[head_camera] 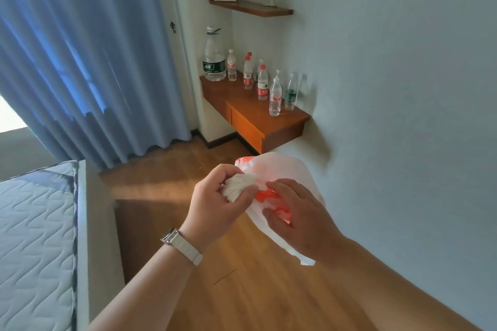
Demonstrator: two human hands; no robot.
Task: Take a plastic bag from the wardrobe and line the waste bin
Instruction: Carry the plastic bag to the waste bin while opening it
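A white plastic bag [279, 169] with red-orange print hangs in front of me above the wooden floor. My left hand [215, 201], with a pale watch strap on its wrist, pinches a bunched white part of the bag at its top. My right hand [295, 212] grips the bag's side just to the right, fingers pressed into the printed film. The bag's lower end trails below my right wrist. Neither a waste bin nor a wardrobe is in view.
A wall-mounted wooden desk [258, 121] with several water bottles [274, 97] stands ahead by the right wall. A wooden shelf [250, 7] hangs above it. Blue curtains [80, 62] fill the left. A mattress on a bed frame [37, 236] lies at lower left.
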